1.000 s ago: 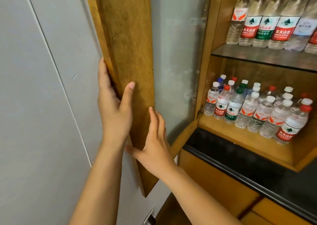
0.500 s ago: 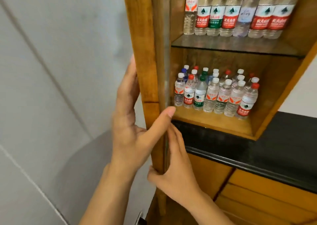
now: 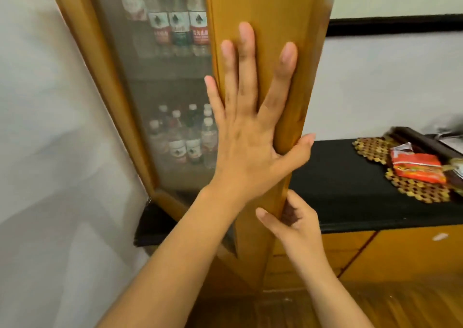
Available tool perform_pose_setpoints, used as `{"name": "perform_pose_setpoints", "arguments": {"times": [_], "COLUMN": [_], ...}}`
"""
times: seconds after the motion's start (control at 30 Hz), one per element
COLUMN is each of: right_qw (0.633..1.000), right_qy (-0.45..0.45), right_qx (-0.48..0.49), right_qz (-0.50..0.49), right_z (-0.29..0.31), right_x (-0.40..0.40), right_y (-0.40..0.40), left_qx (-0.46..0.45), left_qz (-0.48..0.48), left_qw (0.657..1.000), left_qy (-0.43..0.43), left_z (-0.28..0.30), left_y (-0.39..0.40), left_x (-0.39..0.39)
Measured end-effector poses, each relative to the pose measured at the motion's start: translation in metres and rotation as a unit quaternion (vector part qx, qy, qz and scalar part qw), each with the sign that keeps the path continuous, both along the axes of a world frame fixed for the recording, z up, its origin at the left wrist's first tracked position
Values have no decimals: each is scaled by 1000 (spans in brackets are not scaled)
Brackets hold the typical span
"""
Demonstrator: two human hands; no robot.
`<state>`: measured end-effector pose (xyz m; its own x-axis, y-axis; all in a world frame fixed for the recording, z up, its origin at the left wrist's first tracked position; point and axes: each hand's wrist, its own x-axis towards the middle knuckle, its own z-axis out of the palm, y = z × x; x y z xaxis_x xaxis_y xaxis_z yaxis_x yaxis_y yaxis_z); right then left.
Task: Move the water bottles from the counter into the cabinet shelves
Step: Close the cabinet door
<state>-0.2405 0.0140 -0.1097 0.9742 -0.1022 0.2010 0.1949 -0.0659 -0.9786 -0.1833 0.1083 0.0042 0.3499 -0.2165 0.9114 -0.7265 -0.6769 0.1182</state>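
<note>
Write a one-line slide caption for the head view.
Left hand pressed flat on the cabinet door, right hand gripping its edge, water bottles behind the glass.

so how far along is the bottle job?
Done: clear plastic water bottles stand on both shelves behind the glass-panelled wooden cabinet door; the visible black counter shows none, only a red snack packet on woven mats. In hand: the left hand presses flat on the door stile, and the right hand grips its edge. Left: seating the door; whether it is latched is unclear.
</note>
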Motion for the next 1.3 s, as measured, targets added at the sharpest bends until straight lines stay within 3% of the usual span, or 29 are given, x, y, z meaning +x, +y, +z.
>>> {"name": "perform_pose_setpoints", "arguments": {"times": [0.13, 0.33, 0.57, 0.8, 1.3], "right_qw": [999, 999, 998, 994, 993], "right_qy": [8, 1, -41, -32, 13], "right_qx": [26, 23, -29, -29, -103], "right_qz": [-40, -24, -32, -97, -54], "right_z": [-1, -4, -5, -6, -4], "right_x": [50, 125, 181, 245, 315], "right_y": [-36, -80, -102, -113, -134], "left_qx": [2, -2, -5, 16, 12], "left_qz": [84, 181, 253, 306, 328], "left_qw": [996, 983, 966, 951, 943], "left_qy": [-10, -39, -58, -27, -57], "left_z": [-3, -5, -6, -5, -6], "left_y": [-51, -98, -123, -142, -147], "left_x": [51, 120, 173, 227, 286]}}
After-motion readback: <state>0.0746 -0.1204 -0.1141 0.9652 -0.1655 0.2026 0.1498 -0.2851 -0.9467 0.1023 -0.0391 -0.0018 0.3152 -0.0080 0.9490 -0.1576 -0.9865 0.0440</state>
